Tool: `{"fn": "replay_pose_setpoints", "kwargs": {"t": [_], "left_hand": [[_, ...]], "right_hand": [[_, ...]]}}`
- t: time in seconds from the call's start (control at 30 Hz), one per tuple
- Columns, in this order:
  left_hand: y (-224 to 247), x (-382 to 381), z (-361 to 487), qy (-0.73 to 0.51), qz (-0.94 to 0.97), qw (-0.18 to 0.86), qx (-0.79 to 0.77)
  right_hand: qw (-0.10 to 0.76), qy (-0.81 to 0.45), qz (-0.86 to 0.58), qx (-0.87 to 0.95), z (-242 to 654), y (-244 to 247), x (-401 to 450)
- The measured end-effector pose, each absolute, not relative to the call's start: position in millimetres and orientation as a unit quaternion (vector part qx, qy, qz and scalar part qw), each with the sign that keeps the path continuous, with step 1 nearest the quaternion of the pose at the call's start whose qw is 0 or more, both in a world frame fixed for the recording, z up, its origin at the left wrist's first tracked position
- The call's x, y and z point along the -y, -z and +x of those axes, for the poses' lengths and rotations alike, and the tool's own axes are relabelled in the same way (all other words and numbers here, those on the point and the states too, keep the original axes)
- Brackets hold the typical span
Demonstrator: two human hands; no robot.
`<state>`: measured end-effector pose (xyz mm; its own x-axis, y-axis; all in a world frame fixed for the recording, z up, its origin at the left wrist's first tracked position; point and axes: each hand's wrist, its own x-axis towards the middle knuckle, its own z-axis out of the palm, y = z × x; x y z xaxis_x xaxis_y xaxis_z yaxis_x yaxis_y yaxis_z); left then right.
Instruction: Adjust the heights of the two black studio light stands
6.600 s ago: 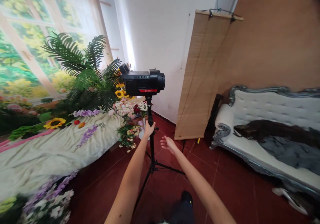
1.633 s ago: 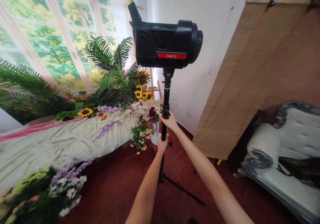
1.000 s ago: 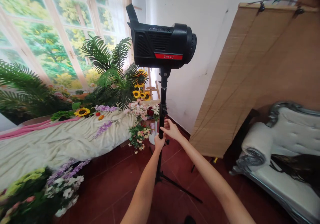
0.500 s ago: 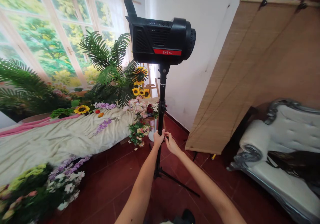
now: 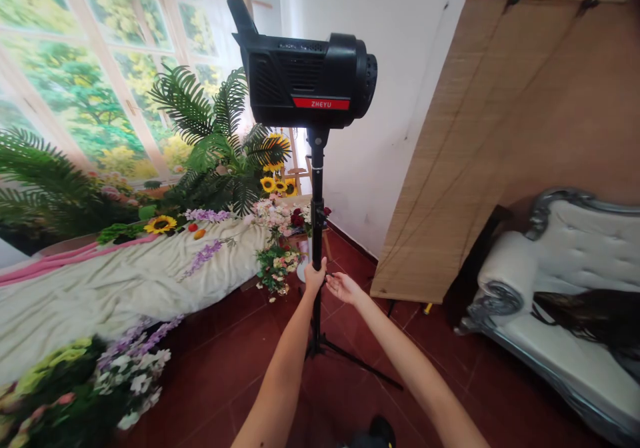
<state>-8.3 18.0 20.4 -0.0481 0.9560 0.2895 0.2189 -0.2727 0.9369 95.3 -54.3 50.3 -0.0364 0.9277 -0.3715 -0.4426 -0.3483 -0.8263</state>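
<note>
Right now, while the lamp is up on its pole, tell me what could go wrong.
The bulky lamp tops a slim pole, and only the left grip wraps around it; a knock might tip it.

If it leaned toward the window backdrop, the pink flowers beside the pole could be crushed.

A black leg reaches out near the person's shoe; a careless step might catch it.

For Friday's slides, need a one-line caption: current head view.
Left hand grips a black stand below its ZHEYU-labelled fixture, right hand close beside.
</note>
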Motion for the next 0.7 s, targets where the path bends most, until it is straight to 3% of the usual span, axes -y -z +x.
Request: {"fn": "replay_pose_setpoints", "kwargs": {"t": [0.13,0.33,0.47,0.57,0.7], "left_hand": [[-21,-18,-9,-0.524,0.606,0.34,-0.492],[-18,-21,-7,-0.527,0.599,0.34,-0.498],[-19,-21,-6,-0.526,0.596,0.348,-0.496],[-24,-17,-6,-0.526,0.585,0.367,-0.496],[-27,-14,-7,-0.523,0.584,0.368,-0.5]], "right_hand": [[0.48,-0.62,-0.515,0.347,99,-42,62],[0.424,-0.346,-0.602,0.581,106,-31,65],[0.373,-0.238,-0.651,0.616,112,-35,60],[0.383,-0.261,-0.653,0.599,110,-36,54],[0.409,-0.46,-0.62,0.487,102,-39,44]]}}
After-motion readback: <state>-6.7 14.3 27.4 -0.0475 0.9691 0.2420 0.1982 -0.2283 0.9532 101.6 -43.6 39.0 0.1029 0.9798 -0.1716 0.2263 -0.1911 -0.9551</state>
